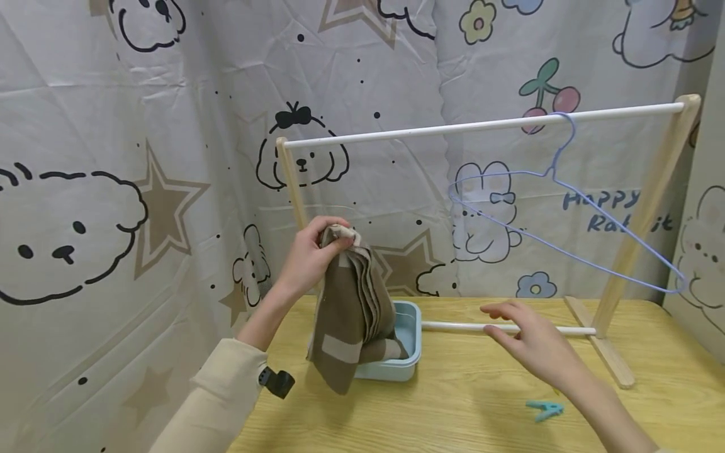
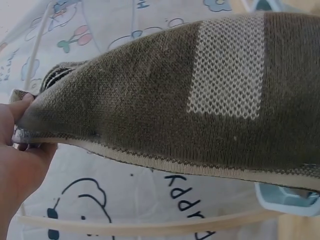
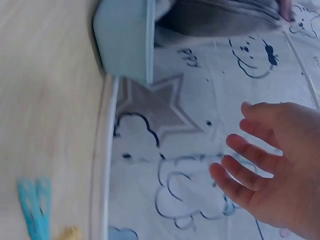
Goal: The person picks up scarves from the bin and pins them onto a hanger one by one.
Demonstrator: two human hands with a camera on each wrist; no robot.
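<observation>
Brown knitted cloth with pale rectangles and a cream edge hangs in folds from my left hand, which pinches its gathered top. In the left wrist view the knitted cloth stretches away from the left hand. Its lower part lies in and over the rim of a light blue plastic basin. My right hand hovers above the table, its fingers loosely spread and holding nothing. The right wrist view shows that hand with nothing against the palm.
A wooden rack with a white top bar stands behind the basin. A blue wire hanger hangs from that bar at the right. On the wood-grain table lies a teal clothespin. A printed curtain closes off the back.
</observation>
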